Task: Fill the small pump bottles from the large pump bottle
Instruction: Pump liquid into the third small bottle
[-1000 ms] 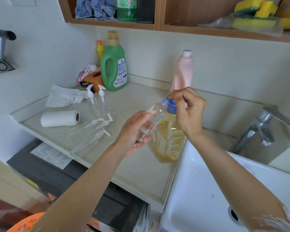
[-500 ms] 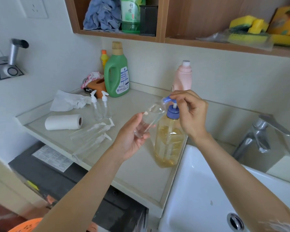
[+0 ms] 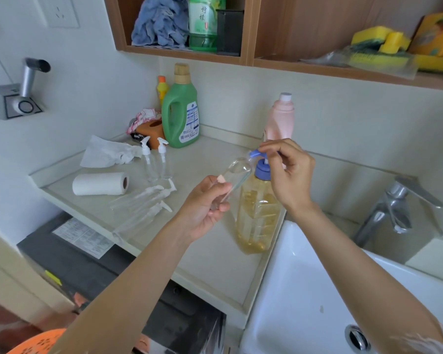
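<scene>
head view: left hand [image 3: 205,208] wraps a tilted small clear bottle [image 3: 232,178]; right hand [image 3: 289,175] pinches the blue pump [image 3: 256,154] atop the large bottle [image 3: 257,215].

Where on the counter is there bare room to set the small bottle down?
The front strip of the counter is bare, between the lying small bottles and the large bottle. A second bare patch lies behind, between the green jug and the pink bottle. The left end is crowded: paper roll, crumpled tissue, two upright sprayers.
</scene>
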Available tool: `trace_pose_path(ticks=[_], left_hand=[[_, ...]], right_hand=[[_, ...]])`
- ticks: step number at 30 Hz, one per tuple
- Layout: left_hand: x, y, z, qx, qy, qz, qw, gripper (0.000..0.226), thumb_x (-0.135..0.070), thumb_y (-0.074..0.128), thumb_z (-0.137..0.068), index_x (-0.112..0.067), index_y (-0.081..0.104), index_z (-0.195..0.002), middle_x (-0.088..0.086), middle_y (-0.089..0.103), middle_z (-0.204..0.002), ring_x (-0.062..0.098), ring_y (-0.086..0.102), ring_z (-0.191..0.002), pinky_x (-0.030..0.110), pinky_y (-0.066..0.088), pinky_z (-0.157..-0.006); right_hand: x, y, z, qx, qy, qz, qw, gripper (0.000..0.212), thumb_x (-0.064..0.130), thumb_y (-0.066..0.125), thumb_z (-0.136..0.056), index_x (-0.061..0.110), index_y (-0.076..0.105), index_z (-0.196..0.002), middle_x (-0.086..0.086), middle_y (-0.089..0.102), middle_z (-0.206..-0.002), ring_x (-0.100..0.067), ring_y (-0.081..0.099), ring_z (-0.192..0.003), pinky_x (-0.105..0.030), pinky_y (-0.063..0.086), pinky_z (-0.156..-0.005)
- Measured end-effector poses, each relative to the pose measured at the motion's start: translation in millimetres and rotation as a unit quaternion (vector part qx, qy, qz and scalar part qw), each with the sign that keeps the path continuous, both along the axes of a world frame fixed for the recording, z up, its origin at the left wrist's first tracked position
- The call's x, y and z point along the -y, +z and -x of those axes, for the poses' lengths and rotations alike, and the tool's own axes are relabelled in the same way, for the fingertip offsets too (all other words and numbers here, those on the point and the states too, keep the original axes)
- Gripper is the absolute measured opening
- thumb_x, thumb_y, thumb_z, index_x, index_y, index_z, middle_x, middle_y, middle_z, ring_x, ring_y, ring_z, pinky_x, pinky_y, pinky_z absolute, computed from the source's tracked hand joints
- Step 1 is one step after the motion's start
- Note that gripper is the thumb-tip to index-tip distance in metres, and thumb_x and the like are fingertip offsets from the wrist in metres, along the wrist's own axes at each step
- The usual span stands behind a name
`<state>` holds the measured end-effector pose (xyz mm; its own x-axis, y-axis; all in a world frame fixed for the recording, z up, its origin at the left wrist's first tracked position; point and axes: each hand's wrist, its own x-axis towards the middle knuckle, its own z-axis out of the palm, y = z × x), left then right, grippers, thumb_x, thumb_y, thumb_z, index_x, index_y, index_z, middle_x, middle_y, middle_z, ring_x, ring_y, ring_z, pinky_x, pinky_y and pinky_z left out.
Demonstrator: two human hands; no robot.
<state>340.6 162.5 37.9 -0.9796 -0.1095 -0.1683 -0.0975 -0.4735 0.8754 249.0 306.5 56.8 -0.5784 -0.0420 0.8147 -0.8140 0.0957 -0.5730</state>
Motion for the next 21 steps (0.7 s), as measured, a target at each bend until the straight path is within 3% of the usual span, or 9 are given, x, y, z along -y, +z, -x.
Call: trace_pose_path(ticks=[3, 7, 10, 15, 18, 21], left_hand=[[-0.7, 5.8, -0.8, -0.008, -0.001, -0.006, 1.000, 0.018, -0.016, 0.060, -0.083, -0.018, 0.043, -0.076, -0.007, 0.051, -0.056, 0.004, 0.041, -0.041, 0.008, 0.021, -0.032], [-1.0, 4.0, 0.3, -0.008, 0.003, 0.016, 1.000, 0.026, -0.037, 0.065, -0.069, -0.013, 0.060, -0.079, 0.001, 0.058, -0.070, 0.005, 0.043, -0.040, 0.008, 0.029, -0.034], [-1.3, 0.4, 0.6, -0.002, -0.010, 0.020, 1.000, 0.030, -0.045, 0.061, -0.071, -0.017, 0.068, -0.065, 0.003, 0.062, -0.067, 0.005, 0.042, -0.038, 0.009, 0.028, -0.034], [-0.5, -4.5, 4.3, 0.011, -0.012, 0.010, 1.000, 0.034, -0.047, 0.057, -0.074, -0.021, 0.067, -0.054, 0.003, 0.059, -0.063, 0.004, 0.034, -0.034, 0.011, 0.016, -0.032], [-0.4, -5.2, 7.2, 0.028, 0.000, 0.006, 1.000, 0.032, -0.045, 0.059, -0.074, -0.015, 0.061, -0.062, 0.005, 0.058, -0.063, 0.005, 0.032, -0.032, 0.010, 0.015, -0.030], [0.8, -3.5, 7.2, 0.034, 0.003, 0.013, 0.999, 0.033, -0.043, 0.057, -0.082, -0.013, 0.055, -0.069, 0.006, 0.058, -0.063, 0.005, 0.031, -0.032, 0.010, 0.016, -0.029]], right_hand=[[-2.9, 9.7, 0.3, 0.020, 0.020, -0.006, 1.000, 0.025, 0.016, 0.044, -0.083, 0.014, 0.069, -0.080, 0.014, 0.065, -0.083, -0.006, 0.063, -0.081, -0.022, 0.048, -0.074], [-4.6, 5.4, 2.6, 0.015, 0.011, -0.019, 1.000, 0.030, 0.018, 0.045, -0.086, 0.005, 0.072, -0.085, 0.010, 0.066, -0.088, -0.006, 0.064, -0.088, -0.025, 0.050, -0.080], [-4.1, -0.8, 2.1, 0.008, 0.010, -0.004, 1.000, 0.026, 0.015, 0.046, -0.087, 0.010, 0.072, -0.087, 0.006, 0.067, -0.091, -0.010, 0.066, -0.092, -0.029, 0.051, -0.084], [7.1, -11.6, 3.7, 0.009, 0.010, 0.042, 0.999, 0.022, 0.008, 0.046, -0.082, 0.015, 0.067, -0.081, 0.001, 0.065, -0.084, -0.004, 0.064, -0.085, -0.018, 0.047, -0.078], [8.2, -16.1, 1.9, 0.005, -0.006, 0.032, 0.999, 0.023, 0.007, 0.047, -0.081, 0.012, 0.069, -0.079, 0.005, 0.063, -0.081, -0.003, 0.061, -0.080, -0.014, 0.045, -0.069], [5.3, -12.5, 0.9, 0.010, -0.003, 0.016, 1.000, 0.024, 0.011, 0.046, -0.080, 0.014, 0.070, -0.080, 0.013, 0.063, -0.082, -0.005, 0.062, -0.081, -0.014, 0.045, -0.070]])
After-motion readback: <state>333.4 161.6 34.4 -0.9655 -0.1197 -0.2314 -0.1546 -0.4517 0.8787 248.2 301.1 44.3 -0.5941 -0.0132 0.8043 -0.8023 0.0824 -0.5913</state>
